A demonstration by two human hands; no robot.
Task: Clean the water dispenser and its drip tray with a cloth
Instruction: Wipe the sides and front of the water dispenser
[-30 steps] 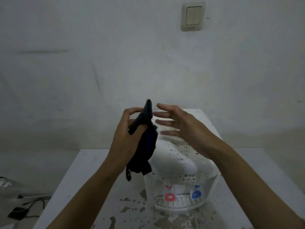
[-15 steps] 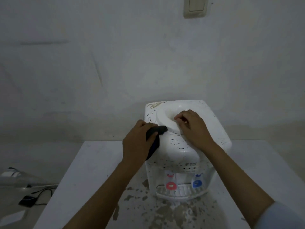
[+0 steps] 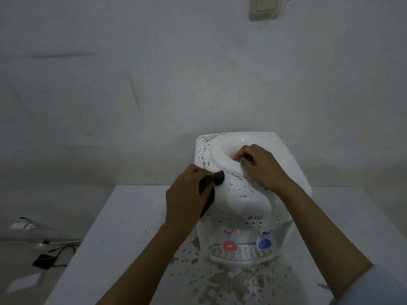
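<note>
Wiping well means pressing the cloth (image 3: 212, 181) gripped in the left hand (image 3: 187, 194) across specks just beyond it, while the right hand (image 3: 258, 165), fingers curled on the rim, steadies the dispenser (image 3: 246, 201).

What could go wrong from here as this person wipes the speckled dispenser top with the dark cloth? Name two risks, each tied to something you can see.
1. The left hand rubs the dark cloth sideways on the water dispenser; only the right hand on the bottle well steadies it, so it might slide.
2. Loosened specks may drop onto the drip tray and already stained table, adding cleaning.
</note>
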